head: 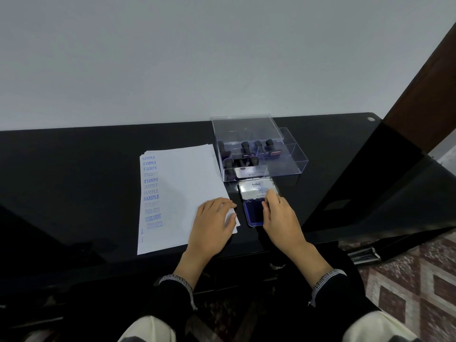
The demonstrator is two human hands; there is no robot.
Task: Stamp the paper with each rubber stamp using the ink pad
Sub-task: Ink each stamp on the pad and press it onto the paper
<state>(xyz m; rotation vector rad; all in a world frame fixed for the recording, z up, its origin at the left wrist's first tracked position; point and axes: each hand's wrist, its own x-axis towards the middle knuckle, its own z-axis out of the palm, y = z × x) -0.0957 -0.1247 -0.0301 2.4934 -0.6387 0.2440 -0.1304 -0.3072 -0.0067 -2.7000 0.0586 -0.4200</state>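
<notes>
A white paper stack [182, 188] lies on the black desk, with blue SAMPLE, FAX OUT and EXPRESS marks down its left edge. My left hand [212, 223] rests flat on its lower right corner. To the right, the ink pad [253, 214] lies open, its lid [256, 190] raised. My right hand [278, 218] hovers over the pad, its fingers bunched near the lid; whatever they hold is hidden. Several black-handled rubber stamps [244, 156] stand in a clear box [283, 164] behind the pad.
The black desk [74, 181] meets a grey wall at the back. A dark wooden frame [424, 95] leans at the right. The desk's front edge runs just below my wrists, with patterned floor [407, 287] at the lower right.
</notes>
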